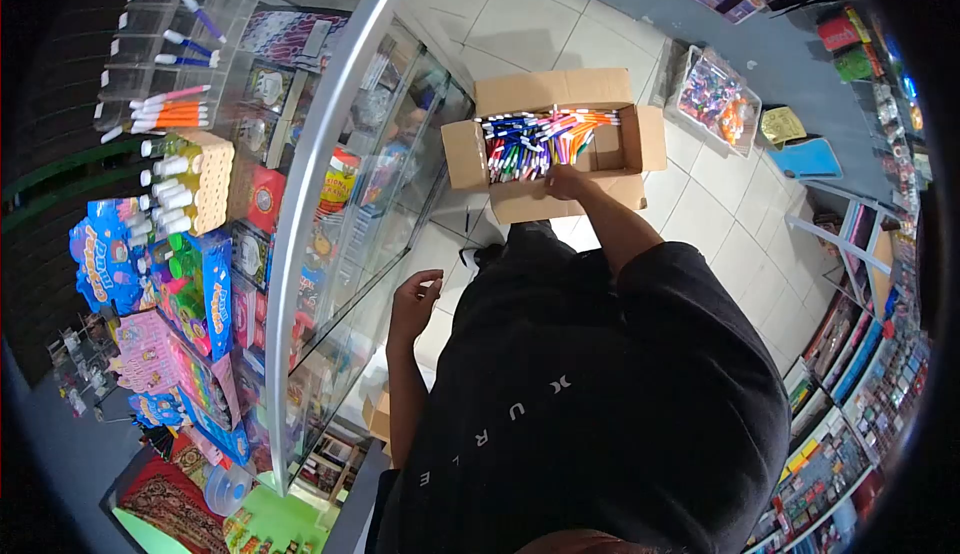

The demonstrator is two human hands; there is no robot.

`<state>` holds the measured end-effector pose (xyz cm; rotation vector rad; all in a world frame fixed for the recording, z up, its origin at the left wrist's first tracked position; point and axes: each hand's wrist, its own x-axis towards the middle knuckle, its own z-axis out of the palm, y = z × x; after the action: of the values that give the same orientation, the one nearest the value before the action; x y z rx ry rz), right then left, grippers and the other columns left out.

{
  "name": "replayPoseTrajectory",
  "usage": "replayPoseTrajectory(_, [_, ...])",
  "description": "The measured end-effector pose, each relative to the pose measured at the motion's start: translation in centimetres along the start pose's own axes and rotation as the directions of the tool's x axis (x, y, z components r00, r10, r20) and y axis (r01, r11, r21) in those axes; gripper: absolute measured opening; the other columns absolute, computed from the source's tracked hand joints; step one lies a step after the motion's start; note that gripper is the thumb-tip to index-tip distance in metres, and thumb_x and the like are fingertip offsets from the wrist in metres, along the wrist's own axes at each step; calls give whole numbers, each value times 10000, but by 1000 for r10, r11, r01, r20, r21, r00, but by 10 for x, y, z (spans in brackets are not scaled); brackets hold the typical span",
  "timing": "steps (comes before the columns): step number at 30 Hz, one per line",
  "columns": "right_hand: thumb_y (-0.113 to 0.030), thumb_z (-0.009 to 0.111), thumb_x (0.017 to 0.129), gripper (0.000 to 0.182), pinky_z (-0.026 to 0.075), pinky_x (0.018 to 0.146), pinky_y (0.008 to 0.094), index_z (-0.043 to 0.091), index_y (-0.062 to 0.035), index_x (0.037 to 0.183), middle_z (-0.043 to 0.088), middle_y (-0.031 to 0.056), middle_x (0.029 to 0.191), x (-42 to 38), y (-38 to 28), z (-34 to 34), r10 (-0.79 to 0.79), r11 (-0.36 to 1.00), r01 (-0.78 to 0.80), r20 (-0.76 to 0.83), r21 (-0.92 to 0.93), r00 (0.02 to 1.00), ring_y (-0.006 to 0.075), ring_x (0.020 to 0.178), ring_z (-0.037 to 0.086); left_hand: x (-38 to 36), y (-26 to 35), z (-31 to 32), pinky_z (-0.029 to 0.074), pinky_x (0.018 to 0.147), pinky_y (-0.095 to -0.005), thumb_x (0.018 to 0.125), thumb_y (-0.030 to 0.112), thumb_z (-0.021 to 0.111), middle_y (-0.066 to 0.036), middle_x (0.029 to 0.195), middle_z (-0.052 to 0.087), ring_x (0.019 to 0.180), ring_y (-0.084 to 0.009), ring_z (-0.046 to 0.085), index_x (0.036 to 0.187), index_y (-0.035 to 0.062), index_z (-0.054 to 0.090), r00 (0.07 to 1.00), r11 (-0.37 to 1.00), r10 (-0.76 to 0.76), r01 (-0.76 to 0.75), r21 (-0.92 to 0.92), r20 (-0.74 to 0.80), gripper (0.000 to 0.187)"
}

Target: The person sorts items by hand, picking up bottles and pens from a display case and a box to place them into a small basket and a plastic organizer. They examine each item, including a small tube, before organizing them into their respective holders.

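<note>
A cardboard box (645,139) with its flaps folded out stands on the floor, holding many colorful felt-tip markers (530,144). My right hand (566,185) reaches over the near flap to the box's inner edge, beside the markers. Its fingers look drawn together, and what is between them, if anything, I cannot make out. To the left, my left hand (416,304) hangs in the air near the glass display case (375,179). It is empty, with loosely bent fingers apart. A clear divided rack (165,29) on top of the case holds several more markers.
On the case's top are white-capped bottles (175,194) and colorful toy packs (110,254). A plastic basket of small packets (715,99) and a blue flat item (805,159) lie right of the box. Stocked shelves (850,384) line the right side.
</note>
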<state>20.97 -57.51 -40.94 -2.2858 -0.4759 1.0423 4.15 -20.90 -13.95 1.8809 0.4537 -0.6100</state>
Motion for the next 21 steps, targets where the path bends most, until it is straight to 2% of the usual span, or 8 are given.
replayPoseTrajectory(1, [-201,692,786,141,518,552,334,671,-63,803,653,84,652,-5,13,-6,152,940,-182,125,288,981,198,585,634,1,-1,2,509,684,-275,924,165,653,-37,935,701,733,-117,624,1117,53,677,1000,1000,-23,23,-6,-3,224])
replayPoseTrajectory(4, [-195,725,786,154,483,472,305,666,-54,805,633,51,589,-7,39,1,175,984,-177,75,28,982,137,499,593,1,0,8,515,692,-272,925,170,655,-34,942,702,733,-116,627,1115,47,674,996,996,-88,88,-10,-16,227])
replayPoseTrajectory(7, [-209,708,809,163,493,480,313,664,-56,843,665,59,634,-11,51,0,240,950,-261,134,174,961,147,526,619,3,4,15,523,698,-272,925,168,655,-39,960,705,735,-120,633,1113,44,673,991,992,-126,126,4,-32,226])
replayPoseTrajectory(10, [-234,662,839,174,510,505,309,657,-71,901,676,65,659,1,55,4,185,978,-195,137,68,973,146,559,635,7,-10,27,533,699,-279,925,171,650,-57,996,707,750,-133,651,1115,32,669,985,985,-173,173,-19,-27,237])
replayPoseTrajectory(13, [-219,641,824,153,530,540,319,661,-76,874,673,71,662,14,47,4,208,966,-219,91,136,974,160,588,652,3,-36,35,533,695,-283,926,184,646,-74,1008,705,749,-144,658,1122,22,664,960,960,-279,278,-19,-24,255])
replayPoseTrajectory(15, [-211,634,816,141,538,557,328,666,-78,849,666,75,647,20,38,-1,183,934,-160,-45,319,982,169,592,659,-11,-69,41,529,687,-282,922,217,652,-100,1018,701,747,-159,666,1129,10,657,943,943,-332,332,-31,-25,293])
replayPoseTrajectory(20, [-192,602,806,151,542,734,421,664,-57,834,682,185,849,70,18,-17,128,990,-119,-142,68,982,329,812,673,-72,-138,55,538,638,-295,920,240,668,-103,1018,690,746,-164,668,1149,30,644,857,842,-516,505,-190,-10,312])
replayPoseTrajectory(21, [-173,581,805,149,539,740,437,661,-51,833,673,197,857,76,13,-19,110,993,-102,-166,53,980,345,838,667,-87,-168,61,538,635,-285,926,206,657,-110,1019,687,741,-166,667,1168,29,633,873,845,-487,464,-267,-21,301])
